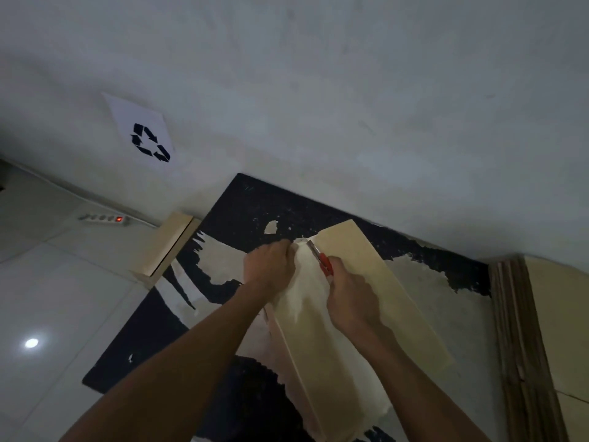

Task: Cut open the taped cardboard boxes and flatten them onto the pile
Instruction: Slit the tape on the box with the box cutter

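I read only a recycling symbol on the wall sheet (pixel 141 135). My left hand (pixel 271 266) grips the box (pixel 350 298) on the mat; my right hand (pixel 350 295) holds the red cutter (pixel 320 258), blade tip blurred.

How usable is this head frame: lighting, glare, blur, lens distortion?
Head view: dim, greyish light; a lamp's glare spot on the glossy floor tiles; strong wide-angle tilt and bending of the wall line; left hand and box top smeared by motion blur and overexposed; right hand and red cutter readable.
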